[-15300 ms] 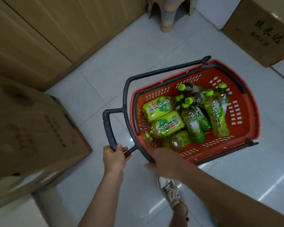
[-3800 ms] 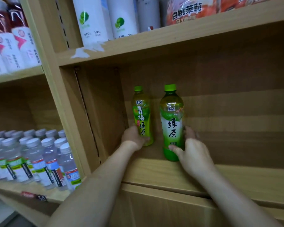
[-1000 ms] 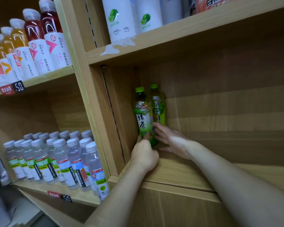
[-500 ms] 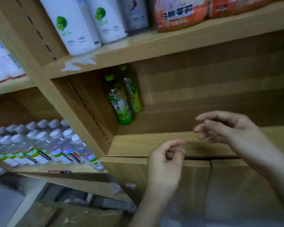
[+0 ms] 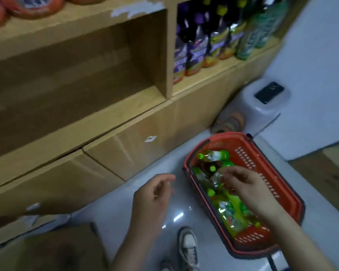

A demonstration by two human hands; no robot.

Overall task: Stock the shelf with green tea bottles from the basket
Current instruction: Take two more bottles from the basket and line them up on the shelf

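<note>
Hovering over the basket (image 5: 227, 136), the right hand (image 5: 249, 190), loose and empty, looked set to grab green tea bottles (image 5: 231, 212). The left hand (image 5: 151, 196) hung slack beside it, holding nothing.

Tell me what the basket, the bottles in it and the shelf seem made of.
Basket: moulded plastic, matte red, judging by the slotted walls.
Green tea bottles: probably clear plastic with glossy film labels that glint; blur leaves it open.
Shelf: wood-look board, perhaps laminate; pale grain, dull sheen.
</note>
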